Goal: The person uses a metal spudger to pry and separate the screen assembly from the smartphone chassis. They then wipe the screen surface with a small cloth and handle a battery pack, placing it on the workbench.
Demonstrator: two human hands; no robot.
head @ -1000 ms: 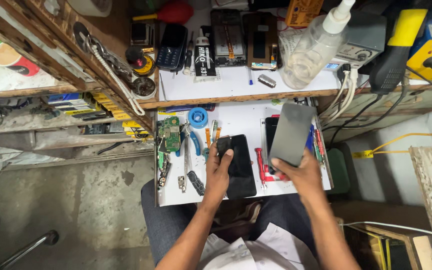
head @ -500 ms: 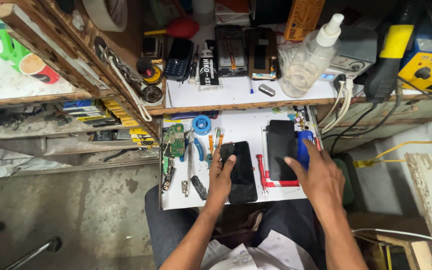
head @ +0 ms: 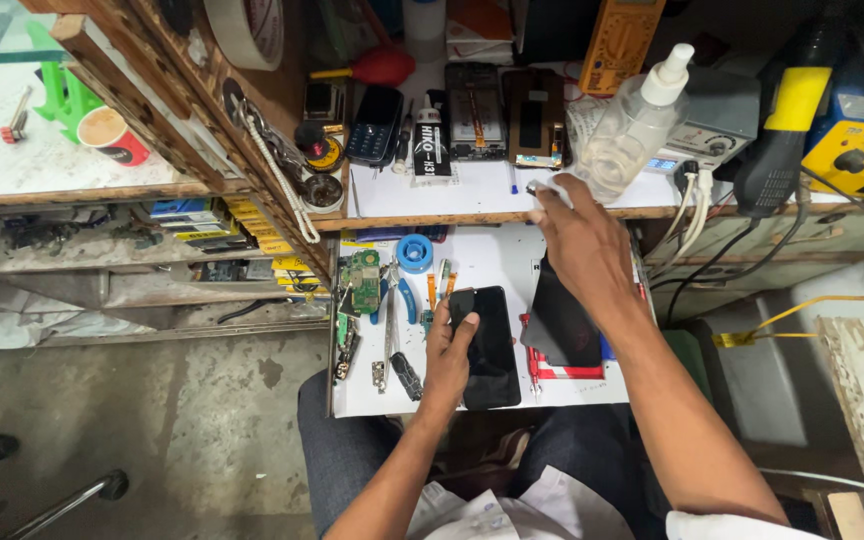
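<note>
My left hand [head: 449, 352] grips a black phone [head: 490, 345] by its left edge and holds it flat over the white pull-out tray [head: 482, 262]. Up at the front edge of the white shelf [head: 432, 195], my right hand [head: 580, 240] has its fingertips pinched on a small white piece [head: 550, 188]. This is just left of a clear spray bottle [head: 630, 135]. A dark screen panel [head: 562, 325] lies on the tray below my right wrist, partly over a red tool [head: 552, 372].
The tray also carries a green circuit board [head: 360, 272], blue-handled pliers [head: 402, 295], a blue tape roll [head: 414, 253] and small tools. Opened phones [head: 477, 110], a yellow meter [head: 622, 40] and a yellow-and-black heat gun [head: 782, 130] crowd the shelf. A wooden rack [head: 182, 110] slants at the left.
My right hand laid the dark screen panel down on the tray, then reached up to the shelf edge. My left hand kept the black phone in place.
</note>
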